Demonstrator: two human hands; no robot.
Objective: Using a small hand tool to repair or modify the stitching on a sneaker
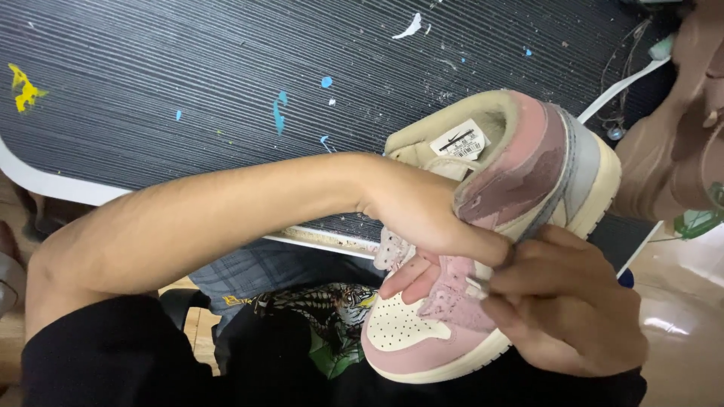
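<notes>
Dark ribbed matting covers the counter (188, 83) across the upper half of the frame, spattered with several paint marks: one yellow blotch (23, 87) at the upper left, a few blue drips (280, 111) near the middle and white flecks (409, 28) at the top. Its pale edge runs diagonally below. One sneaker (520, 173), pink, cream and grey with a worn pink side panel, sits in the centre right of the frame, off the counter and above the person's lap, toe pointing to the bottom. Two hands hold it. The left hand (422, 218) reaches in from the left, its fingers clamped over the tongue and lacing area. The right hand (566, 301), at the lower right, has its fingers pinched together on one thin tool (477, 284) touching the pink side panel. Brown floor (679, 316) shows at the right edge.
</notes>
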